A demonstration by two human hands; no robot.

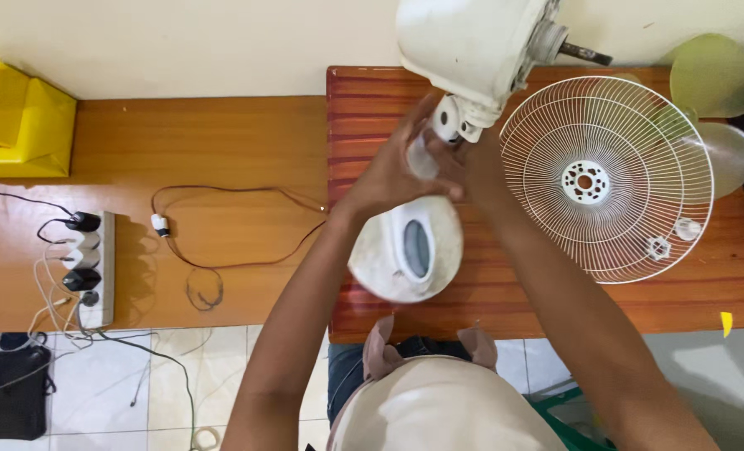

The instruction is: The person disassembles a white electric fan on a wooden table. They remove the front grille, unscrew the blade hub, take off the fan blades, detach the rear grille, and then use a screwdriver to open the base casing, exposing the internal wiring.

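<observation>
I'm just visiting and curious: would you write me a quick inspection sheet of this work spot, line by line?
Surface: a reddish wooden table butted against a lighter wooden bench.
Job's things: a white fan motor housing with a bare shaft, joined at its neck to a round white fan base.
Clutter: a white wire fan guard, translucent green blades, a yellow box.
Grips: left hand and right hand both at the fan's neck; the fingers are blurred.
Cables: a thin dark cord looped on the bench; a loaded power strip.
Surroundings: pale wall, tiled floor.
</observation>
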